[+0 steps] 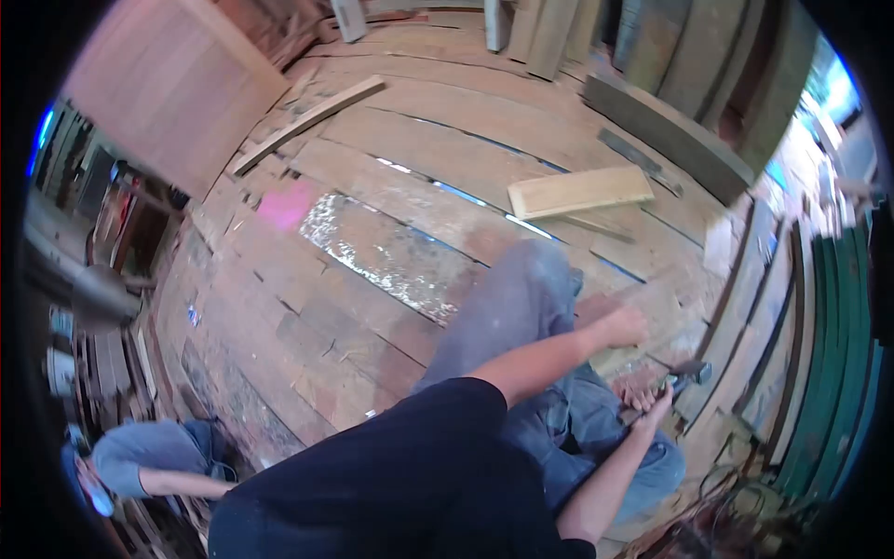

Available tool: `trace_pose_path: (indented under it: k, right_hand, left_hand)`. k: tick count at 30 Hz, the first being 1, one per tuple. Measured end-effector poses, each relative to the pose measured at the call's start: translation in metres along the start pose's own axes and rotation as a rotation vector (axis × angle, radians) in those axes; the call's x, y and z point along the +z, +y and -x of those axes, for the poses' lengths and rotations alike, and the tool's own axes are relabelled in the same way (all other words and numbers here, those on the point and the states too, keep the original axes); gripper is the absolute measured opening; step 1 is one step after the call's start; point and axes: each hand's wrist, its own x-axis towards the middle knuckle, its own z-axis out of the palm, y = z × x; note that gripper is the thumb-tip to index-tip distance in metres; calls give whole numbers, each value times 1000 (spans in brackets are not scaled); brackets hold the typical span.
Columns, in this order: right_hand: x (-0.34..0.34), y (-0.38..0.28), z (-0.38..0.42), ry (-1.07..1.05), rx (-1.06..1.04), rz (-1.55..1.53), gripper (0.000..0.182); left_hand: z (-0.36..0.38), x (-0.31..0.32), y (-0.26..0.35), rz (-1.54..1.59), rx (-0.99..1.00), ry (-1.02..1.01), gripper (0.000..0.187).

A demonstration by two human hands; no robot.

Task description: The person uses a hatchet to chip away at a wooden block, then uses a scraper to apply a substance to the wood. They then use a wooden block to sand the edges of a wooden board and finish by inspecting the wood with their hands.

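From my seat the fisheye bends everything, and the spot where the hands meet is the hardest to read. My left hand lies knuckles-up past my knee, fingers curled down against a pale piece of wood that is mostly covered by the hand and leg; I cannot tell whether it grips that wood or only presses on it. My right hand is wrapped around the handle of a dark tool, clenched on it, near the right edge of the plank floor. The tool is small, blackish with a metal-looking head, its working end half hidden by fingers; I cannot make out what kind it is. It sits just beside the covered wood, at the foot of leaning green boards. My dark shirt blocks the lower middle. A loose pale board lies well apart, farther up the floor. Bottom left, another person in a grey top is cut off by the frame's edge.
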Motion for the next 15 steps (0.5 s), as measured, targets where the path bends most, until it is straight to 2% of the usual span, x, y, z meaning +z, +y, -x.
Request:
trace_pose_path:
  k: [1,2,3,5,7,9,10,11,12,14,15]
  right_hand:
    - [8,0,3,69,-14,2,38]
    - [13,1,8,144,-25,6,38]
    - [-1,1,-3,30,36,-74,38]
    - [-15,1,-11,-45,66,-118,42]
    - [-4,-5,-2,-139,53,-145,47]
    - [-8,-8,-7,-177,44,-267,46]
    - [-13,-8,-10,-192,46,-328,45]
    - [-17,-7,-14,-208,62,-394,44]
    - [-13,-7,-13,-168,48,-347,44]
    - [-3,-10,-5,-90,16,-252,45]
    - [-7,-9,-9,-171,31,-272,49]
  left_hand:
    - [3,-19,2,71,-86,-139,21]
    - [16,-41,-2,202,-145,40,26]
    - [38,-65,-4,328,-194,222,31]
    - [95,-139,-8,590,-267,600,45]
    - [191,-204,-35,870,-366,967,57]
    - [317,-196,-88,1334,-496,1478,66]
    - [404,-160,-121,1583,-424,1765,71]
    - [425,-236,-80,1288,-665,2067,67]
    - [488,-230,-78,1275,-684,2256,66]
    - [568,-212,-48,1093,-773,2405,64]
    - [578,-204,-27,1059,-934,2273,59]
